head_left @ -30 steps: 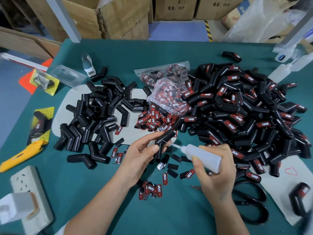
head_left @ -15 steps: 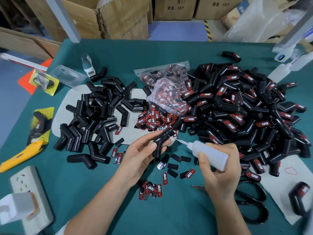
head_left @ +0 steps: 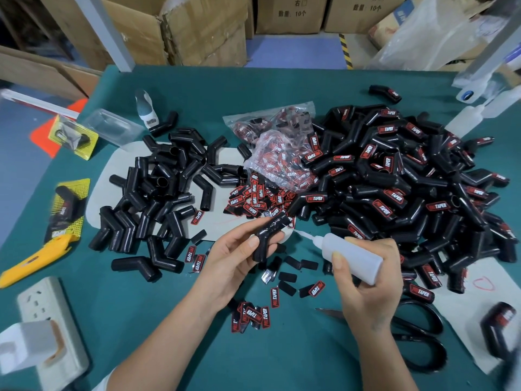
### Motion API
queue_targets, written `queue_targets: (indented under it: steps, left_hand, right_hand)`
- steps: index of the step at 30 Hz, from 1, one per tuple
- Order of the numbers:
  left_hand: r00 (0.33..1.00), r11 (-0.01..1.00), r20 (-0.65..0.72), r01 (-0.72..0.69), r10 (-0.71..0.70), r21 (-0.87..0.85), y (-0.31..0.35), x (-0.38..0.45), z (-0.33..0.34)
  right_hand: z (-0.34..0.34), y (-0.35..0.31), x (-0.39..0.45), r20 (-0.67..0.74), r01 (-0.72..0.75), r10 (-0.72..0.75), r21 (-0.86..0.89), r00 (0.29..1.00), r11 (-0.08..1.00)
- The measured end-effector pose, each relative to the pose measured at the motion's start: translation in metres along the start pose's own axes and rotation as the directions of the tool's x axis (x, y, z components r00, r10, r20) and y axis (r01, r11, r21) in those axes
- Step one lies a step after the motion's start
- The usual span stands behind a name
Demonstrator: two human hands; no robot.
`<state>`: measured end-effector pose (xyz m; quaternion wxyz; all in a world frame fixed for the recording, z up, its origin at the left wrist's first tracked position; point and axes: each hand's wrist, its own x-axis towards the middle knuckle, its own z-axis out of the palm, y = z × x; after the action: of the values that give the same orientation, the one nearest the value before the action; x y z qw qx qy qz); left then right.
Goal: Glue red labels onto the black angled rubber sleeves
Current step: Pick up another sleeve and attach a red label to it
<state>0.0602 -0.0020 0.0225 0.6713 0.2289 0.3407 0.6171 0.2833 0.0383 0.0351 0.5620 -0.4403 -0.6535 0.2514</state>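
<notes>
Your left hand point(head_left: 234, 258) holds one black angled rubber sleeve point(head_left: 268, 235) above the teal table mat point(head_left: 282, 356). The sleeve's bend sits at your thumb, which presses across the lower leg, while your curled fingers close round it from behind. The upper leg sticks out past your fingertips, slanting up and to the right, and its top face looks wet and glossy.

Your right hand point(head_left: 369, 280) is wrapped round a white translucent plastic squeeze bottle point(head_left: 351, 256), thumb on top and fingers curled beneath. Its thin nozzle points left and slightly up, with the tip just beside the upper end of the sleeve. You cannot tell whether it touches the rubber.

Just beyond the sleeve lies a heap of loose red-and-black printed labels point(head_left: 253, 198), next to a clear plastic bag of more labels point(head_left: 279, 153). To the left is a pile of plain black sleeves point(head_left: 160, 198) on a pale sheet. To the right is a bigger pile of sleeves already bearing red labels point(head_left: 400, 179). A few labels point(head_left: 253, 316) lie face up on the mat between your wrists, with small black pieces scattered nearby. Black-handled scissors point(head_left: 417, 342) lie under your right wrist. A yellow utility knife point(head_left: 33, 262) and a white power strip point(head_left: 53, 328) sit at the left edge.
</notes>
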Motion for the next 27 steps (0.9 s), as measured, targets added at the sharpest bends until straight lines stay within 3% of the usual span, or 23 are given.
queue_targets:
  steps: [5,10,13,16,22,27]
  left_hand:
    - [1.000,1.000,-0.024,0.006,-0.006,-0.012,0.001,0.000,0.001]
    - [0.998,0.999,-0.063,-0.024,0.022,-0.029,0.002,0.001,-0.001]
    - [0.983,0.998,-0.170,-0.062,0.064,0.016,0.003,0.003,-0.004]
    - [0.952,0.981,-0.264,-0.120,0.157,0.149,0.006,0.004,-0.008]
    - [0.914,0.920,-0.289,-0.174,0.283,0.351,0.011,0.006,-0.013]
    - [0.920,0.880,-0.260,-0.155,0.294,0.449,0.010,0.006,-0.020]
  right_hand:
    - [0.000,-0.004,0.001,0.053,-0.014,0.013,0.028,0.999,1.000]
    - [-0.001,-0.017,0.009,-0.005,-0.234,0.242,0.245,0.970,0.941]
    - [0.005,-0.012,0.009,0.076,-0.383,0.379,0.312,0.922,0.870]
    - [0.014,-0.003,0.005,0.182,-0.426,0.401,0.127,0.898,0.896]
    - [0.029,0.013,-0.005,0.315,-0.409,0.464,-0.227,0.828,0.884]
    - [0.037,0.011,-0.006,0.285,-0.245,0.377,-0.406,0.881,0.880]
